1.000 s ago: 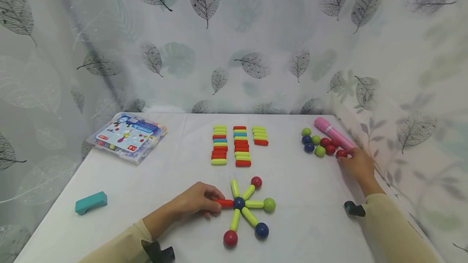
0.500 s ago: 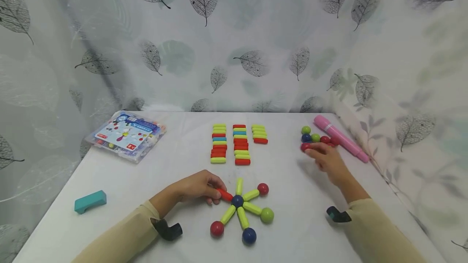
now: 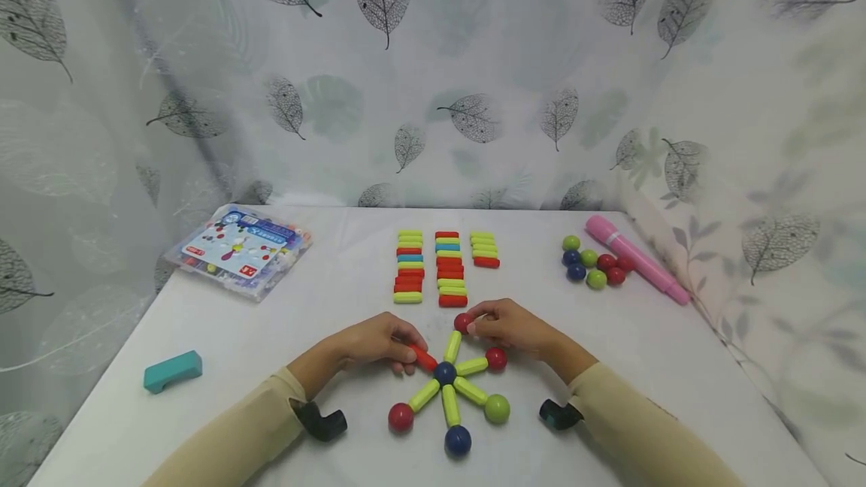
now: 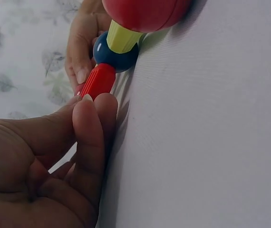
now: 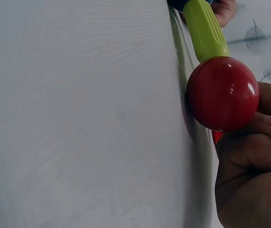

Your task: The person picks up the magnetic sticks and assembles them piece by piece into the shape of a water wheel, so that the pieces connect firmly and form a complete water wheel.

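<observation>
A star-shaped build lies on the table, with a dark blue ball (image 3: 444, 373) as its hub. Around it are several yellow-green rods (image 3: 471, 366) and one red rod (image 3: 425, 358); most of the yellow-green rods carry a ball at the outer end. My left hand (image 3: 379, 342) pinches the red rod (image 4: 100, 81), which meets the hub. My right hand (image 3: 517, 328) holds a red ball (image 3: 463, 323) at the outer end of the top yellow-green rod (image 3: 452, 347); whether they are joined I cannot tell. Another red ball (image 5: 223, 94) partly hides the right fingers in the right wrist view.
Stacked rods (image 3: 409, 267) lie in three columns at the back. Loose balls (image 3: 597, 279) and a pink marker-like stick (image 3: 636, 258) are at the right. A clear plastic case (image 3: 238, 250) stands at back left, a teal block (image 3: 173, 371) nearer.
My right hand has carried a red ball from the pile at the right to the build's top rod. The build has turned counterclockwise, with my left hand still on the red rod.
</observation>
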`<act>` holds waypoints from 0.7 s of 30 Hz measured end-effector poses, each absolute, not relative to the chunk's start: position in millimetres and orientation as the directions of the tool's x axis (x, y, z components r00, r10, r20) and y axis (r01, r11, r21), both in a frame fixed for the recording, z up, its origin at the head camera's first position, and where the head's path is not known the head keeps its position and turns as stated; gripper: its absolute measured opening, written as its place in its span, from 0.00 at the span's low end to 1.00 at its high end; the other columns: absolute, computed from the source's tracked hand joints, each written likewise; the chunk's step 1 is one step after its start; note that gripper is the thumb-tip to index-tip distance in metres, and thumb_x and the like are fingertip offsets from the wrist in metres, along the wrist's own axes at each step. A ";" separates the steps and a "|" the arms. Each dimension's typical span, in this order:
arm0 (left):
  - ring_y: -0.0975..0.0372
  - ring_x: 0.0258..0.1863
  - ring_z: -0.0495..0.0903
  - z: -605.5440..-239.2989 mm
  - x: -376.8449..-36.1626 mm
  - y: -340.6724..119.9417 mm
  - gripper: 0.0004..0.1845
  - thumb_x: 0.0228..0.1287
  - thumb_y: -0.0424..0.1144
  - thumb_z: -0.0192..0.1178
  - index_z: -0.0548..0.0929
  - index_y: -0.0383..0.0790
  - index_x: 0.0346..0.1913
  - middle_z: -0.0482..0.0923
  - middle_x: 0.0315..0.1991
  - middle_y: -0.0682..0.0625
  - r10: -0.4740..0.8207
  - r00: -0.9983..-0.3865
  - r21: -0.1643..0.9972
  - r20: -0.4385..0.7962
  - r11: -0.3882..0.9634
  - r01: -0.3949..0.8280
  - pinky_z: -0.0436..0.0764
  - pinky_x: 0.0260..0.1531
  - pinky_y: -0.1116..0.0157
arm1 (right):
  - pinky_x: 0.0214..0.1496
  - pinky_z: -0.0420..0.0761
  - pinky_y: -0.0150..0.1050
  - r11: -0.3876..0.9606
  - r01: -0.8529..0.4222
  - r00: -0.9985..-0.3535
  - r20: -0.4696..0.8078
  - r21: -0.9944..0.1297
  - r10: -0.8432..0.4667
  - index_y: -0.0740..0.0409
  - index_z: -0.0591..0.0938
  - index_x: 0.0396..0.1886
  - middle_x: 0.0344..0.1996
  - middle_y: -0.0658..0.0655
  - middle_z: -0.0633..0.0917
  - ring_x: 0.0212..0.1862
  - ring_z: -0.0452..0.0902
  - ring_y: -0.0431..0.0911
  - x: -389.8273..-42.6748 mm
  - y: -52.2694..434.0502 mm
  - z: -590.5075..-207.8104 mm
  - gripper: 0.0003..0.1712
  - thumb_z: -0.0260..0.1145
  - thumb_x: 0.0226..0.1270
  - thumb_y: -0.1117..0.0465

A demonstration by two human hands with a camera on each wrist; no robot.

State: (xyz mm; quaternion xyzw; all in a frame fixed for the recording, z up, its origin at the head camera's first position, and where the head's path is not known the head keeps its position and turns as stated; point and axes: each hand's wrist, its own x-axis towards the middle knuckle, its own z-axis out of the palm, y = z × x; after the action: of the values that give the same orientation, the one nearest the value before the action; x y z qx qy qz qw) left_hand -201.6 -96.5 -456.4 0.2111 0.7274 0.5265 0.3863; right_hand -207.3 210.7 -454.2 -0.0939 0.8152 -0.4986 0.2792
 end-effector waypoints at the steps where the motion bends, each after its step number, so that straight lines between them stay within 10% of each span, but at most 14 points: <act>1: 0.60 0.30 0.84 -456.9 -201.1 -96.7 0.12 0.67 0.32 0.66 0.87 0.37 0.52 0.87 0.33 0.43 0.710 -0.617 0.930 -0.340 0.351 -0.109 0.85 0.35 0.69 | 0.31 0.71 0.33 0.483 0.125 -0.822 -0.363 -0.867 -0.439 0.57 0.81 0.62 0.26 0.53 0.77 0.28 0.70 0.45 -207.1 210.0 -453.8 0.26 0.70 0.69 0.51; 21: 0.60 0.30 0.85 -463.5 -195.2 -96.3 0.15 0.67 0.37 0.68 0.86 0.38 0.54 0.87 0.34 0.44 0.642 -0.683 0.932 -0.348 0.313 -0.181 0.84 0.36 0.69 | 0.30 0.70 0.32 0.456 0.185 -0.799 -0.404 -0.870 -0.446 0.54 0.81 0.64 0.24 0.53 0.78 0.25 0.69 0.45 -206.2 212.4 -459.4 0.27 0.70 0.69 0.50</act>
State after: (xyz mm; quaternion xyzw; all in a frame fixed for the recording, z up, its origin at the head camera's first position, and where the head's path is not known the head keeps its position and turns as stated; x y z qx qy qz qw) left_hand -195.2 -96.3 -463.5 0.1590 0.7234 0.5642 0.3647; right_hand -206.2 212.4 -459.4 -0.0817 0.7964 -0.5149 0.3064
